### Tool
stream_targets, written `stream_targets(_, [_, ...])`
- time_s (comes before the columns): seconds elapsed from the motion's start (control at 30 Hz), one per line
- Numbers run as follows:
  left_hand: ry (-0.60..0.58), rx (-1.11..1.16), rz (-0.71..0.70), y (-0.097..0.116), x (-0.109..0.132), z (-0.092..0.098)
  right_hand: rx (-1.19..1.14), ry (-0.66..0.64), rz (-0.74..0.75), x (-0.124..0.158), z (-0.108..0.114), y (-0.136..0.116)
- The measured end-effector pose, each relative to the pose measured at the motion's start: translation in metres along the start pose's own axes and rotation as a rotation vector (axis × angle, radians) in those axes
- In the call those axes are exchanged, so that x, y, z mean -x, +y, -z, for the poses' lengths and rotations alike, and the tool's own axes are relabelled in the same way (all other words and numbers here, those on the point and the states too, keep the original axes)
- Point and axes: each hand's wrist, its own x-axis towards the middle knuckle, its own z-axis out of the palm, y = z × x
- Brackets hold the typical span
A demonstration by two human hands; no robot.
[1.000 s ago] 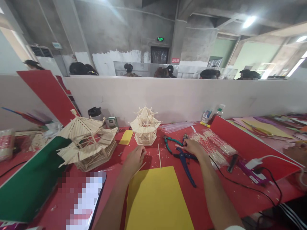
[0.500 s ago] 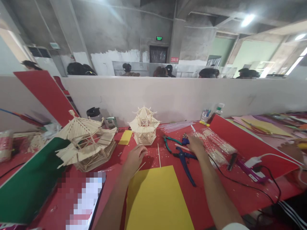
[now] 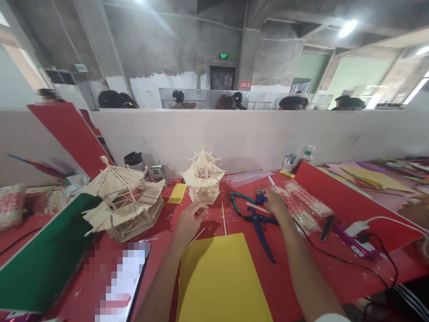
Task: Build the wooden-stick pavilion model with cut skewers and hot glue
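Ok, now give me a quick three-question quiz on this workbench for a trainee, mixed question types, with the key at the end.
1. How many roofed stick models stand on the red table?
2. True or false: the large yellow sheet lies nearer the viewer than the small yellow card.
3. Which of these is the right hand closest to?
A) the phone
B) the blue tool
C) the green board

Key: 1. Two. 2. True. 3. B.

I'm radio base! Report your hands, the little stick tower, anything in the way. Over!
Left hand loosely curled before small stick pagoda. Right hand at blue-handled tool, grip unclear. Pagoda upright; possible snag: loose stick in front.
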Motion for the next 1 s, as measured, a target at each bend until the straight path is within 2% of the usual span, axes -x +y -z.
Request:
stream_targets(0.27, [-0.025, -0.037, 0.014, -0.002, 0.002, -0.001, -0.098, 0.097, 0.019, -0.003, 0.002, 0.002])
stream_targets(0.43, [-0.046, -0.049, 0.013, -0.002, 0.002, 0.000, -0.185, 0.130, 0.130, 0.000, 0.009, -0.014])
stream_targets(0.53, [-0.043, -0.062, 0.010, -0.001, 0.002, 0.000, -0.298, 0.087, 0.269, 0.006, 0.008, -0.035])
stream_targets(0.7, [-0.047, -0.067, 0.054, 0.000, 0.002, 0.000, -0.369, -0.048, 0.367, 0.017, -0.006, -0.068])
stream_targets(0.83, [-0.053, -0.087, 0.082, 0.003, 0.002, 0.001, -0.413, -0.086, 0.370, 0.017, -0.008, -0.068])
stream_targets(1.0, [-0.042, -0.034, 0.097, 0.008, 0.003, 0.001, -0.485, -0.029, 0.431, 0.018, 0.011, -0.068])
